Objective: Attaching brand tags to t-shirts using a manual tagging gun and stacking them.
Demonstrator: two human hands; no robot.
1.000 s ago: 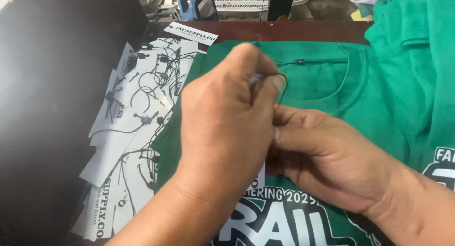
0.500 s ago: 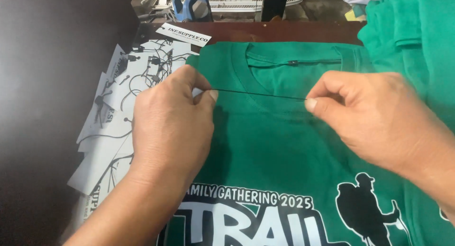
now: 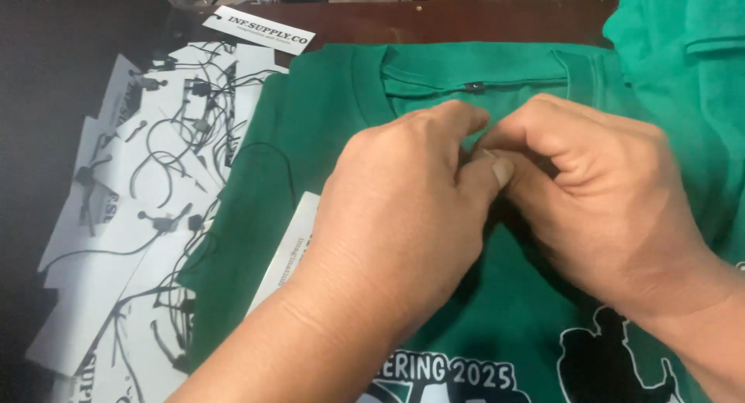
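The green shirt [image 3: 434, 85] lies flat on the desk [image 3: 466, 22], collar away from me. My left hand [image 3: 403, 217] and right hand [image 3: 597, 201] meet just below the collar, fingertips pinched shut on something too hidden to tell. White tags [image 3: 140, 217] lie left.

A green T-shirt [image 3: 326, 240] of soft, matt knit cloth (ribbed at the collar) carries flat white and black print near its lower edge; left of it, white hang tags [image 3: 116, 240] of smooth matt card bear thin black cords; the far table edge [image 3: 434, 22] looks like glossy dark wood.
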